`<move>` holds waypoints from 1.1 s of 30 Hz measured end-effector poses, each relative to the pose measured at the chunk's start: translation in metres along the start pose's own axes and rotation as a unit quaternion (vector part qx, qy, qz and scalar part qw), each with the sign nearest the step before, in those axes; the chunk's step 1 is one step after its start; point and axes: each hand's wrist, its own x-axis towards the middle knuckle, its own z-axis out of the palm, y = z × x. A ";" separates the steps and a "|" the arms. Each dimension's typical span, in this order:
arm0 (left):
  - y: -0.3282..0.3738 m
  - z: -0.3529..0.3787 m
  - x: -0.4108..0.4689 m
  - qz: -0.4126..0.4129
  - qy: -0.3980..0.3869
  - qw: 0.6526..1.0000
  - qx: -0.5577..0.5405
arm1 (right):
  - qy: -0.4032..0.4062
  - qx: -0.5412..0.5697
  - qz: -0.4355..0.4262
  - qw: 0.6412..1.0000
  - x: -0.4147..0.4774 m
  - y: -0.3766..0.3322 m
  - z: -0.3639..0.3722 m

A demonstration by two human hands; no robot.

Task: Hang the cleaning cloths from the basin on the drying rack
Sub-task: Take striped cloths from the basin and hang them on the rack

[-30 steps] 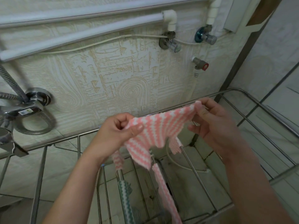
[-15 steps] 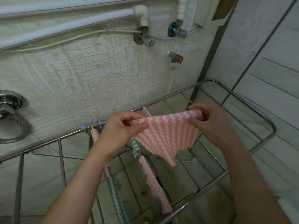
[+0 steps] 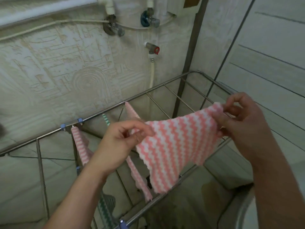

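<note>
Holding one pink-and-white cloth [image 3: 173, 146] up in the air, aren't we? Which step would we call this?

We'd call it the spreading-out just before the hang. Our left hand [image 3: 125, 138] pinches one top corner between thumb and fingers, and our right hand [image 3: 239, 123] pinches the other. The cloth is pulled out between them, with its lower edge drooping below both.

And the drying rack [image 3: 140, 95]?

Its bars run beneath and beyond our hands. We cannot tell whether the drooping edge touches one. A pink striped cloth [image 3: 80, 146] is draped to the left of our left hand. A green striped cloth [image 3: 105, 119] peeks out just beyond that hand, and a pink strip [image 3: 139, 177] hangs below, between our hands.

So what does the next move call for?

We think we should lower both corners together over a bar near our right hand, where the bars look free. The cloth then wants to fall evenly on either side before we let go.

Do we see the basin?

Not for certain. A pale rim [image 3: 242, 215] shows under our right forearm, too cut off to name.

Any brand or writing?

None that we can read. The red-capped valve [image 3: 156, 50] on the wall beyond our hands shows no label. The tiles carry a raised pattern, not lettering.
</note>
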 end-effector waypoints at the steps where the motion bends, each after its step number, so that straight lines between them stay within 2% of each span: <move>1: -0.005 0.004 -0.003 -0.009 0.006 1.000 0.024 | 0.000 -0.043 -0.005 0.999 0.005 0.006 -0.001; 4: -0.043 0.011 -0.007 -0.064 0.010 0.986 0.155 | -0.029 -0.168 0.037 0.985 0.022 0.054 0.014; 7: -0.089 0.017 -0.007 -0.132 -0.019 0.950 0.281 | -0.080 -0.294 0.088 0.948 0.036 0.122 0.044; 10: -0.125 0.015 0.001 -0.162 -0.057 0.913 0.370 | -0.127 -0.327 0.116 0.929 0.043 0.166 0.069; 16: -0.141 0.009 0.025 -0.168 -0.080 0.863 0.470 | -0.164 -0.356 0.096 0.915 0.059 0.184 0.093; 20: -0.143 0.007 0.033 -0.176 -0.113 0.834 0.510 | -0.178 -0.370 0.100 0.906 0.055 0.187 0.097; 22: -0.143 0.008 0.034 -0.172 -0.119 0.826 0.524 | -0.216 -0.379 0.116 0.892 0.040 0.176 0.091; 24: -0.143 0.010 0.035 -0.168 -0.117 0.822 0.531 | -0.302 -0.394 0.149 0.855 0.020 0.168 0.084; 26: -0.143 0.008 0.036 -0.176 -0.111 0.820 0.534 | -0.334 -0.432 0.123 0.829 0.002 0.163 0.077; 30: -0.144 0.009 0.037 -0.185 -0.110 0.818 0.533 | -0.265 -0.451 0.068 0.850 -0.021 0.165 0.063; 33: -0.144 0.011 0.035 -0.198 -0.102 0.815 0.536 | -0.241 -0.501 -0.004 0.831 -0.040 0.166 0.058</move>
